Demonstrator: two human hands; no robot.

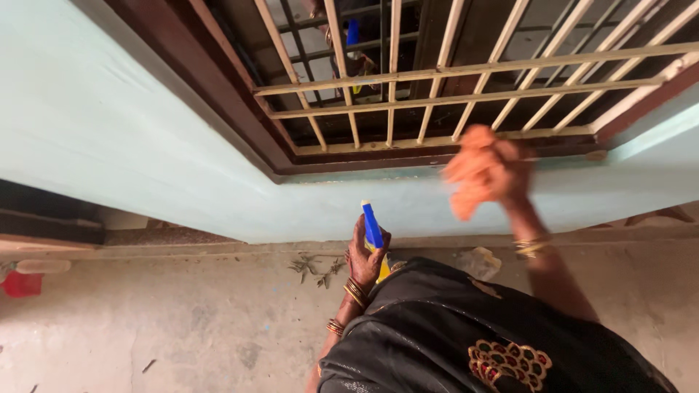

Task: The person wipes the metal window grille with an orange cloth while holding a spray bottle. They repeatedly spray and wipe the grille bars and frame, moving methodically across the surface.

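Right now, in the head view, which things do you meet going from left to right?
Red object on the floor → dry twigs → left hand holding a blue spray bottle → right hand gripping an orange cloth.

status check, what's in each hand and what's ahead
Left hand grips blue spray bottle. Right hand, blurred, holds orange cloth at sill. Window grille ahead.
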